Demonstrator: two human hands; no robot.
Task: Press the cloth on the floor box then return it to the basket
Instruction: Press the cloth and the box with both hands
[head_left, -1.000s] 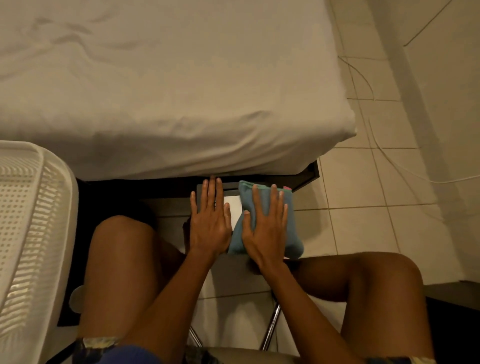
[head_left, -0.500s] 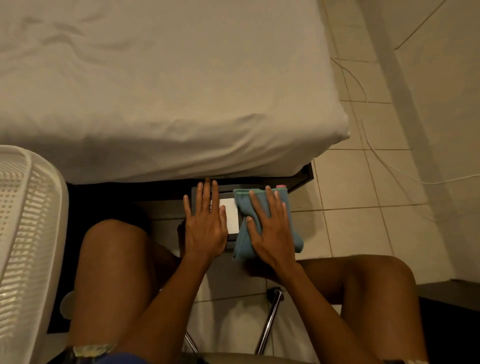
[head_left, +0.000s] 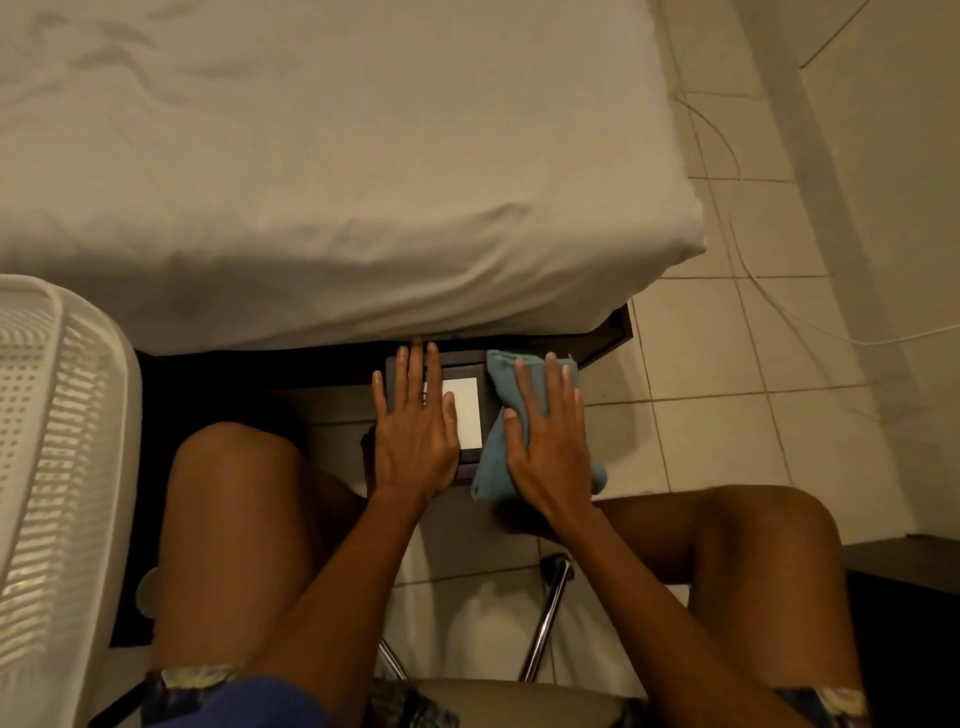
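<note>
Now both flat hands, left hand (head_left: 415, 441) and right hand (head_left: 550, 447), fingers spread, press cloth (head_left: 498, 384) and box (head_left: 465, 410); basket (head_left: 62, 467) contents apparently hidden.

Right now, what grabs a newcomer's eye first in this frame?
Two flat hands at centre: the right hand presses a blue cloth onto a dark box on the floor, the left hand beside it on the box. A bed fills the top; a white basket stands far left.

A bed (head_left: 332, 171) covered by a creased pale sheet is seen over a dark frame. To the right of the bed, a thin white cable (head_left: 769, 291) is trailed across the tiled floor (head_left: 727, 426).
</note>
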